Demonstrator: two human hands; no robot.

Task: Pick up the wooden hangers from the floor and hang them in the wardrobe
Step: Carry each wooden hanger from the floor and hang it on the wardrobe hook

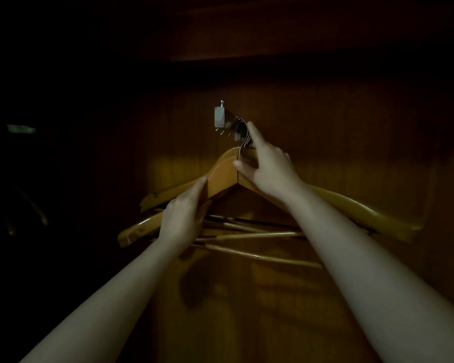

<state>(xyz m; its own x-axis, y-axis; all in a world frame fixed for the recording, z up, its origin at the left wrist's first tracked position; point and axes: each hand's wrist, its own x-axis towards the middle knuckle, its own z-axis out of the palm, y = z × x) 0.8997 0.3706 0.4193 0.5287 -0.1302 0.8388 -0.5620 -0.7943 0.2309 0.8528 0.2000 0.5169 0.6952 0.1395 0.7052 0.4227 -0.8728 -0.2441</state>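
Dark brown wood fills the head view: the wardrobe's back panel [338, 142] stands straight ahead of both hands, lit in a warm patch behind them and sinking into black further out. Above the hands a shelf [273, 48] runs across, its underside in deep shadow. Far to the left of the left hand almost everything is black apart from a small pale smear [21, 128] that is too dim to identify.

Just above the right hand, a short metal rail [220, 117] with a grey end cap points towards the camera. The wooden hangers [152, 226] hang from it in a bunch, their metal hooks [243, 137] crowded over the rail and their crossbars [249, 235] fanned out between the two forearms.

The hands are apart, both on the front hanger [222, 176]. The right hand [269, 170] pinches its top at the foot of the hook, the index finger stretched up to touch the hooks. The left hand [182, 221], lower and to the left, grips the hanger's left arm. The right ends of the hangers stick out beyond the right forearm.
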